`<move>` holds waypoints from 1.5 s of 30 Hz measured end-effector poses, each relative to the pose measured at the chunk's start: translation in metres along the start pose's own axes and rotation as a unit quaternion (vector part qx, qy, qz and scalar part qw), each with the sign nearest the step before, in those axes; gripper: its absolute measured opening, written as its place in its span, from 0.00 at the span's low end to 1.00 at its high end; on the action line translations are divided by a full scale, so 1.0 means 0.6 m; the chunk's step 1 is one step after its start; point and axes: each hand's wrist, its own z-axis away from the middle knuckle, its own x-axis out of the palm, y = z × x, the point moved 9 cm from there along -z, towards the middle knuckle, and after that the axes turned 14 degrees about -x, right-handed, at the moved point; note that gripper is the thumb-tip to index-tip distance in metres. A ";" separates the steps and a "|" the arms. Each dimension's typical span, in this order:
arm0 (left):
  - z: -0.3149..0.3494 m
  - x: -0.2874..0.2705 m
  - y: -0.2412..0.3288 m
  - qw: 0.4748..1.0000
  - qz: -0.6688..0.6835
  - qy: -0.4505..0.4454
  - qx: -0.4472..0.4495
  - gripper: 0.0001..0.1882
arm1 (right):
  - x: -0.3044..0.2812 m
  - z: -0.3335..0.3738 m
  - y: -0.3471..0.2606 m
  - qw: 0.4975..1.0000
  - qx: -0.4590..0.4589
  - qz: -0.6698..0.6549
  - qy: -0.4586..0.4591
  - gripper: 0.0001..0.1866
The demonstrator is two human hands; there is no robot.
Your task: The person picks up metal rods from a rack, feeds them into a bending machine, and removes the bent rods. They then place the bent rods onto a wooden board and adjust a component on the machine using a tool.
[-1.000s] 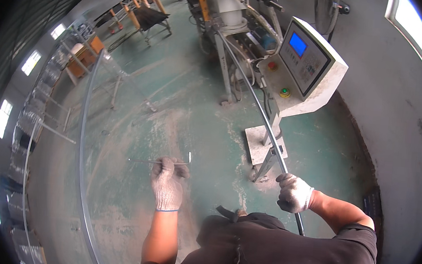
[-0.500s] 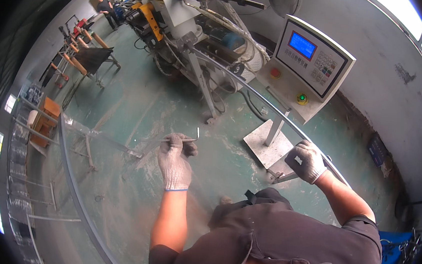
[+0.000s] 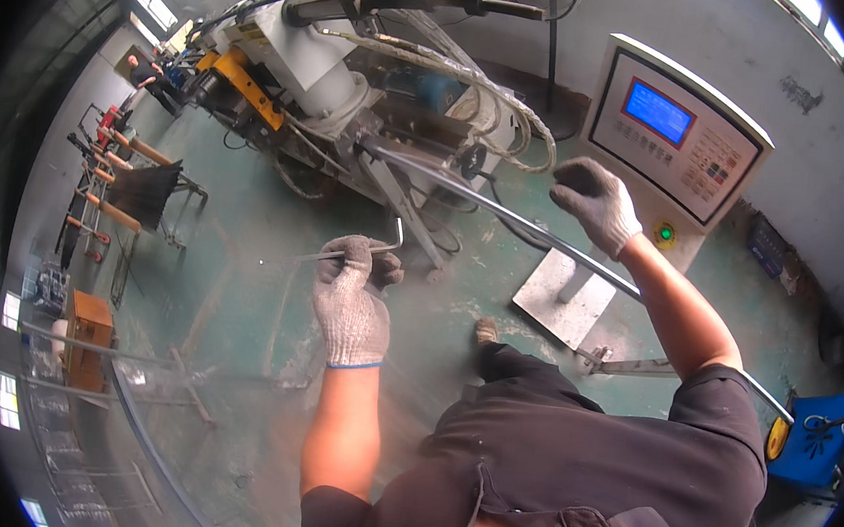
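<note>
My left hand [image 3: 351, 297], in a knitted glove with a dark palm, is closed around an L-shaped hex key [image 3: 399, 233]. The key's bent end sticks up past my fingers. My right hand [image 3: 596, 206], gloved the same way, is raised in front of the control panel [image 3: 679, 135], apart from its keys. Its fingers are loosely curved, with nothing visible in them. A long metal rail [image 3: 516, 220] runs from the machine [image 3: 333, 80] toward the lower right, passing below my right forearm.
The panel's stand has a white base plate [image 3: 564, 298] on the floor. A curved metal bar [image 3: 150, 446] lies at the lower left. Racks with wooden-coloured rollers [image 3: 110, 211] stand far left, and a person [image 3: 152, 81] is beyond. A blue object [image 3: 818, 439] sits at right.
My right hand has left its place at the rail and moved forward, toward the control panel, its fingers loosening. My left hand keeps the hex key. The whole view has shifted.
</note>
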 end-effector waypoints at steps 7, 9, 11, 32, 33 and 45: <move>-0.256 0.081 0.119 0.991 -0.096 -0.068 0.064 0.10 | 0.099 -0.345 0.103 0.974 0.028 -0.188 0.121 0.43; -0.315 0.100 0.118 0.992 -0.086 -0.081 0.037 0.10 | 0.118 -0.421 0.136 0.954 0.050 -0.249 0.161 0.50; -0.370 0.115 0.116 0.993 -0.080 -0.085 0.014 0.10 | 0.137 -0.491 0.154 0.919 0.059 -0.336 0.197 0.54; -0.747 0.261 0.075 0.953 -0.160 -0.253 -0.055 0.15 | 0.108 -0.661 0.215 0.926 -0.078 -0.154 0.337 0.16; -0.750 0.266 0.079 0.952 -0.187 -0.242 -0.022 0.16 | 0.120 -0.663 0.234 0.848 -0.067 -0.363 0.381 0.15; -0.748 0.395 0.051 0.927 -0.233 -0.283 0.084 0.06 | 0.125 -0.669 0.214 0.849 -0.090 -0.413 0.318 0.17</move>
